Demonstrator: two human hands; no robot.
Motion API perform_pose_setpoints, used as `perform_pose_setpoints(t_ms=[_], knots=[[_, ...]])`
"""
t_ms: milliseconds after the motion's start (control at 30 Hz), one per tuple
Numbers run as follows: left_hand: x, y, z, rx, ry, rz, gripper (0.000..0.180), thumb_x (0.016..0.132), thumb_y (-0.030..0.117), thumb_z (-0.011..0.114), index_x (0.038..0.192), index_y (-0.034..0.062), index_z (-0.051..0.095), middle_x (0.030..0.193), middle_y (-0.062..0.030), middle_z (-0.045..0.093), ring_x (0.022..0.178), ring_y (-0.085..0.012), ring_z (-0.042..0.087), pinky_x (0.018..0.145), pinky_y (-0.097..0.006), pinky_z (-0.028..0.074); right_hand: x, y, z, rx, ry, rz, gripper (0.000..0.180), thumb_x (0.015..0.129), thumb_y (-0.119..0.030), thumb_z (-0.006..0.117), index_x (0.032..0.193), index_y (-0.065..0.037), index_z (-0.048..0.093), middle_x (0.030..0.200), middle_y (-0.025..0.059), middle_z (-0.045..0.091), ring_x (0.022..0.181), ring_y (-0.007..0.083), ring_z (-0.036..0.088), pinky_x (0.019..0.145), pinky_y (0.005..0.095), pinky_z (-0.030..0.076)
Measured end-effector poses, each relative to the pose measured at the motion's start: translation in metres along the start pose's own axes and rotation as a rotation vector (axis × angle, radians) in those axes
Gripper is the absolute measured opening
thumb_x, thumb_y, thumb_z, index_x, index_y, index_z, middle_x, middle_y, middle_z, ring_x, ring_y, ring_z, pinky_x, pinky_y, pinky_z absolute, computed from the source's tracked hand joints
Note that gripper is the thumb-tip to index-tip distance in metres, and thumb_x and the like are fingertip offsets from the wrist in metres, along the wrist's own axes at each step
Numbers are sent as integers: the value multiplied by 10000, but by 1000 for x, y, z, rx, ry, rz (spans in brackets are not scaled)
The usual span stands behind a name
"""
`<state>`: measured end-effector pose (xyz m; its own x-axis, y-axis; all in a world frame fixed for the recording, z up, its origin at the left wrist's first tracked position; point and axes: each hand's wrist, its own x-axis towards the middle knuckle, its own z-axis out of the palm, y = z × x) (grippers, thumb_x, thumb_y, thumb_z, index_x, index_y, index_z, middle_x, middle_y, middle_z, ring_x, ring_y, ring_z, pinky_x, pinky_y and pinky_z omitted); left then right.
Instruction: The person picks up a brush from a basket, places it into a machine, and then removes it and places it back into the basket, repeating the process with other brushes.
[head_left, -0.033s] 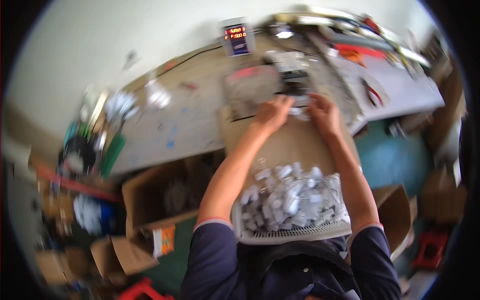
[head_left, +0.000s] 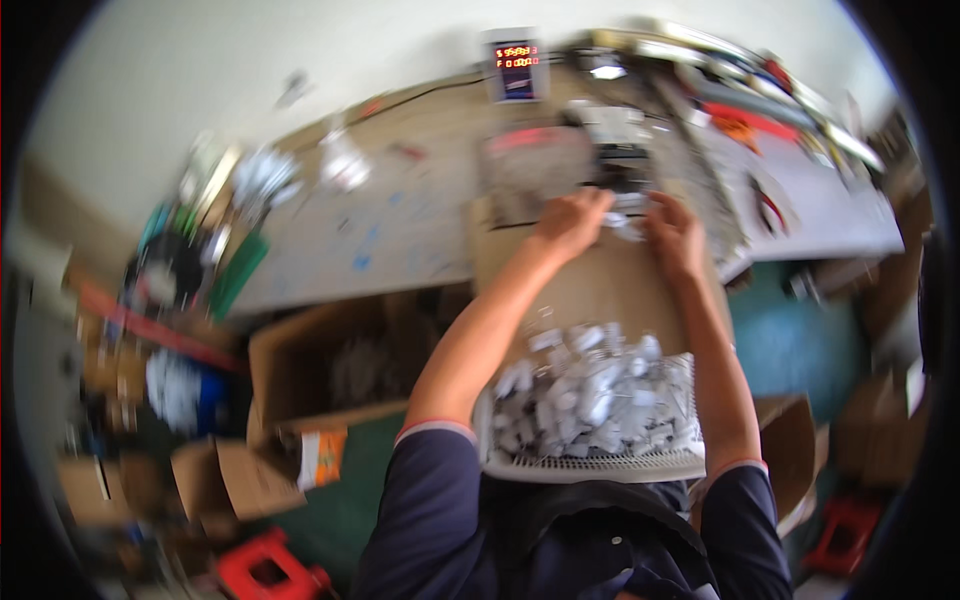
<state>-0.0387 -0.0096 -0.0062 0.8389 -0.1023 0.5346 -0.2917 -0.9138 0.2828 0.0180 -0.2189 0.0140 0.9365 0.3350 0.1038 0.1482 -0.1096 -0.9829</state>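
Observation:
My left hand (head_left: pixel 575 222) is closed, its fingertips pinched together at the front of a small white and black device (head_left: pixel 615 135). Opposite it, my right hand (head_left: pixel 676 235) has its fingers curled in as well. Small whitish pieces (head_left: pixel 626 222) lie between the two hands; blur hides which of them the fingers grip. Below my forearms, a white plastic basket (head_left: pixel 590 467) is heaped with small white and clear plastic parts (head_left: pixel 595 395). The basket rests at my lap against a brown board (head_left: pixel 575 285).
A display box with red digits (head_left: pixel 516 66) stands by the wall. Red-handled pliers (head_left: pixel 768 208) lie on the right tabletop. Left are a clear bag (head_left: pixel 343 160) and a green piece (head_left: pixel 240 272). Below sit an open carton (head_left: pixel 275 365) and a red stool (head_left: pixel 268 570).
The whole view has shifted, so the bench and device sit farther right in the picture. My hands stay in front of the device, with no clear change of grip.

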Motion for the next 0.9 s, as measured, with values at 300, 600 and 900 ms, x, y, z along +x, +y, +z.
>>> perform_pose_setpoints(t_ms=[300,600,900], knots=[[-143,16,-128,-201,555,-403,211,914,-15,601,1095,83,645,980,-168,730,899,-329,733,742,-411,564,27,35,-14,64,-90,-93,275,977,-137,673,1219,-8,665,841,10,663,602,29,520,513,187,384],[-415,-55,-204,453,232,-1250,370,854,166,752,1185,50,636,1202,-201,659,1081,-385,655,889,-486,539,24,33,-15,-77,-98,-98,265,991,-149,656,1216,-9,665,868,12,669,630,29,516,555,184,391],[-433,-26,-159,124,587,-1079,269,916,129,728,1164,26,703,1126,-115,687,992,-222,670,871,-343,541,-52,-20,-55,-179,-300,86,282,960,-208,672,1129,17,691,848,43,682,668,83,601,593,242,490]])
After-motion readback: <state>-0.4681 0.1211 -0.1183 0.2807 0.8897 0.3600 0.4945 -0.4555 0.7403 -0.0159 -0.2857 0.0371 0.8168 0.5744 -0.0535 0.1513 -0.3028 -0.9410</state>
